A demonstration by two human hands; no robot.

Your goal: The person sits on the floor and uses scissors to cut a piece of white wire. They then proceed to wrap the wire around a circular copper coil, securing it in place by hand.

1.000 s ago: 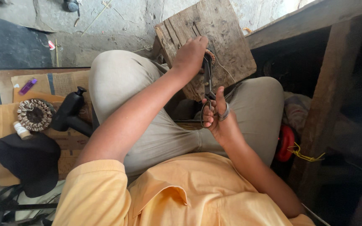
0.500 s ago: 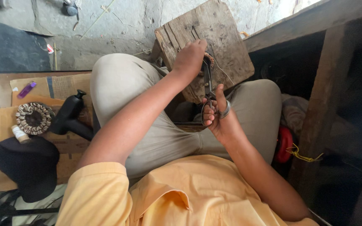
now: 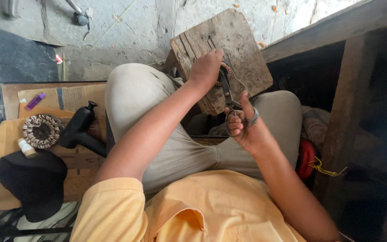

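Gripping a pair of dark metal scissors [image 3: 230, 99] through the finger loops, the right hand [image 3: 244, 126] sits just right of the frame's centre, thumb raised through one loop and the other fingers curled through the lower one. The scissor blades point up the frame toward the left hand [image 3: 207, 68], which is clenched on a small brownish piece [image 3: 225, 70] pressed against a weathered wooden block [image 3: 222, 51] in the upper middle; what that piece is cannot be told, since the fingers hide most of it. A thin wire [image 3: 240, 85] trails from it down across the block's face. The block leans between the person's raised knees, clad in beige trousers [image 3: 175, 148], above a yellow-orange shirt [image 3: 193, 210] filling the lower centre. At the left of the frame, flattened cardboard [image 3: 10, 130] carries a ring-shaped wound coil [image 3: 41, 131], a black handled tool [image 3: 79, 127] just beside it, a small purple object [image 3: 35, 101] farther up, and a dark cap [image 3: 34, 181] below. At the right, a dark wooden frame [image 3: 337, 112] stands, with a red object [image 3: 306, 157] and yellow cord [image 3: 325, 169] at its foot. Grey concrete floor [image 3: 126, 27] spans the top.
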